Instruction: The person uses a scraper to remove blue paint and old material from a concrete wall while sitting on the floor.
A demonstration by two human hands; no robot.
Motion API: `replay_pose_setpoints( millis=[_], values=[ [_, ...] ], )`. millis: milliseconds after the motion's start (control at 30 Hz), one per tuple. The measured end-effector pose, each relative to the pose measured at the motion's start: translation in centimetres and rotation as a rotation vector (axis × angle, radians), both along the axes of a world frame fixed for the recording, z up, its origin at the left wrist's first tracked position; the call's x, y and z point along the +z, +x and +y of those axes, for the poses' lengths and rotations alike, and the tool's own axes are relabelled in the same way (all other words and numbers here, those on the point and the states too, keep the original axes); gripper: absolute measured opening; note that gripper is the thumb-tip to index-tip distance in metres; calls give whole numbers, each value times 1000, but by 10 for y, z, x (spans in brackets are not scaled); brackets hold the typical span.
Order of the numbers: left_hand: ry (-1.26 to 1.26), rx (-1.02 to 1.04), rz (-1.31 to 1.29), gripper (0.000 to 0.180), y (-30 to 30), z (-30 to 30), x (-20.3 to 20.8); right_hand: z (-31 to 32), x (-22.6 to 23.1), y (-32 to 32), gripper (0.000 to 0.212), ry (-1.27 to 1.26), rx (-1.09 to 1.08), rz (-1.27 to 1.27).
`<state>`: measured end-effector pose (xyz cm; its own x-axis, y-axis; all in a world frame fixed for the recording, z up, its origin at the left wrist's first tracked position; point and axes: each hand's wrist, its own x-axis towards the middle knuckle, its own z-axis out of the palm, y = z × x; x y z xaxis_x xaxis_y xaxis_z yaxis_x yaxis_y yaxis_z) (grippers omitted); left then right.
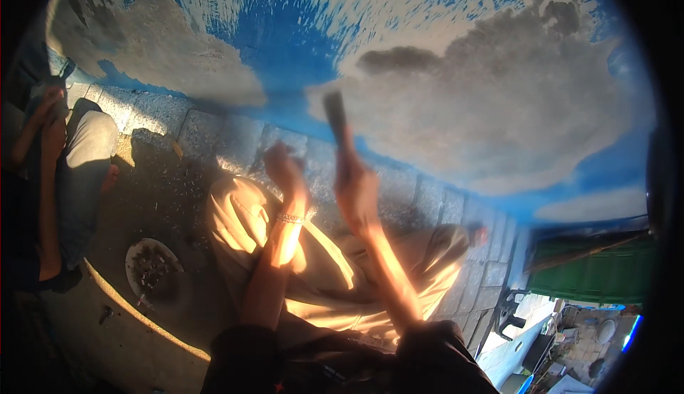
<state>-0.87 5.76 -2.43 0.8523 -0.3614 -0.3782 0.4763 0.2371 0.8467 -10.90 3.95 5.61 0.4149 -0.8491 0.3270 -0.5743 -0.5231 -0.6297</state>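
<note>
My right hand (pixel 356 187) is closed around a flat, dark-bladed tool (pixel 335 115), blurred by motion. Its blade points up and away from me, close in front of a blue surface (pixel 292 84) with broad grey patches (pixel 491 95). My left hand (pixel 285 169), a bracelet (pixel 291 219) at its wrist, is raised above my bent leg. Its fingers look curled in, and whatever they may hold is hidden by blur. I sit with folded legs in light tan trousers (pixel 320 251), lit by sun.
Pale stone blocks (pixel 206 134) run along the foot of the blue surface. Another person (pixel 60 137) sits at the left, hands together. A round dish (pixel 152 266) of small bits lies on the ground. Lower right are a green panel (pixel 588 269) and scattered items (pixel 588 344).
</note>
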Motion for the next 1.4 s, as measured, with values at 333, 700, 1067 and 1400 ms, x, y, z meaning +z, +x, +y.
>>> replay_pose_setpoints(
  millis=[333, 700, 1067, 1400],
  values=[
    [45, 19, 46, 22, 8, 7, 21, 38, -11, -27, 55, 93, 18, 24],
    [32, 3, 122, 26, 8, 8, 18, 28, -34, -2, 60, 161, 48, 11],
    [-2, -36, -6, 25, 5, 6, 5, -1, 9, 21, 59, 117, 19, 85],
    [33, -36, -121, 26, 7, 11, 13, 25, 19, -10, 59, 107, -26, 41]
  ],
)
